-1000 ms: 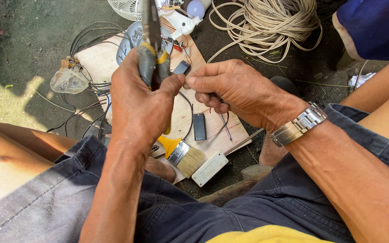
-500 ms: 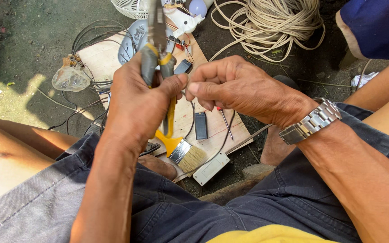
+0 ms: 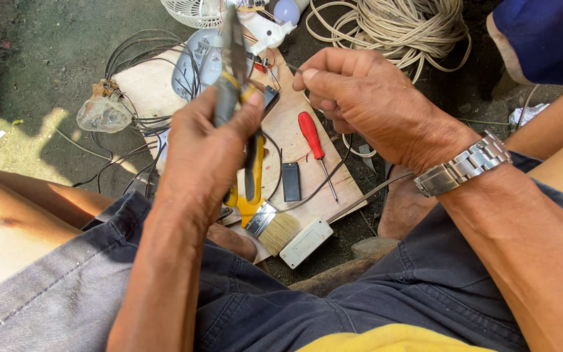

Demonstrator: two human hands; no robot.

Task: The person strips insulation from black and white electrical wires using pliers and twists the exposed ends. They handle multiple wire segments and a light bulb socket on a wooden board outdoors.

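Observation:
My left hand (image 3: 206, 140) grips a pair of long-nose pliers (image 3: 234, 72) with yellow and grey handles, its jaws pointing up and away. My right hand (image 3: 366, 101) pinches the end of a thin dark wire (image 3: 333, 171) between thumb and forefinger, just right of the pliers' jaws. The wire trails down under my right wrist, which wears a metal watch (image 3: 464, 163). Below both hands a wooden board (image 3: 294, 140) lies on the ground with a red-handled screwdriver (image 3: 313, 140), a small black block (image 3: 290, 182) and a yellow-handled paintbrush (image 3: 270, 225).
A coil of pale rope (image 3: 399, 26) lies at the top. A white fan guard (image 3: 187, 12), a clear bulb-like part (image 3: 102, 114) and loose black cables (image 3: 138, 58) sit top left. A white rectangular box (image 3: 305, 242) rests at the board's near edge. Bare earth surrounds it all.
Both hands have drawn apart: my right hand rose and shifted right with the wire end, uncovering the red screwdriver on the board. The pliers stayed upright in my left hand.

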